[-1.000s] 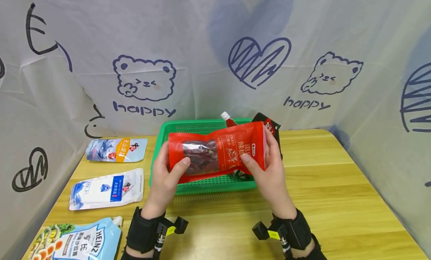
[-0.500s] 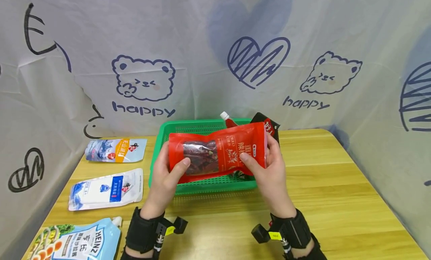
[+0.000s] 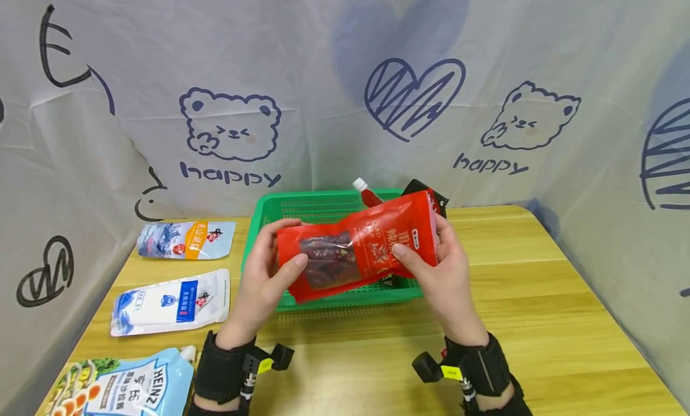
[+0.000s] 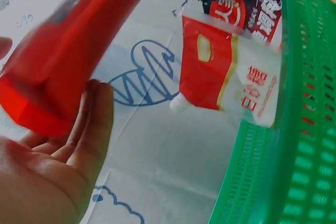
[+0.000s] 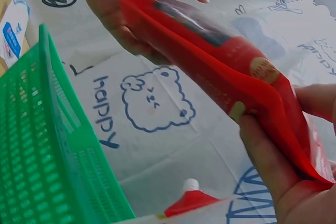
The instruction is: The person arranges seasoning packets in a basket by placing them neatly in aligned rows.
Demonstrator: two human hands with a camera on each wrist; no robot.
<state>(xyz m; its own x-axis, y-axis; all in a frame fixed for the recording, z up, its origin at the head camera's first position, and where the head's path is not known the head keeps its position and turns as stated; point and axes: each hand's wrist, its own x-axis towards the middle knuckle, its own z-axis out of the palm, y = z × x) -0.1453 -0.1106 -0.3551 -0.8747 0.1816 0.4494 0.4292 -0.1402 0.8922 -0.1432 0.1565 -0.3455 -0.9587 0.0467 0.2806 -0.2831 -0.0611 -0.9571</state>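
A red bag of dried chilis [image 3: 372,242], with a clear window on its front, is held up above a green basket [image 3: 312,196]. My left hand [image 3: 264,284] holds its left end, thumb over the front edge and fingers behind. At the right end my right hand [image 3: 444,284] grips it, thumb pressed on the printed front. The right wrist view shows those fingers [image 5: 268,156] under the bag's back. Behind the bag, a red-and-white spouted pouch [image 4: 210,66] and a black packet [image 4: 257,3] stick up from the basket; the bag hides much of its inside.
Along the table's left side lie an orange-and-blue pouch [image 3: 187,240], a white-and-blue pouch [image 3: 171,302] and a light-blue Heinz pouch [image 3: 129,383] with a spout. A wooden tabletop [image 3: 528,308] extends to the right. Hanging printed cloth [image 3: 323,105] surrounds the back and sides.
Both hands have shifted a little to the right with the bag of chilis. Its right end has risen and its left end has dipped. More of the left hand's fingers show over its top edge.
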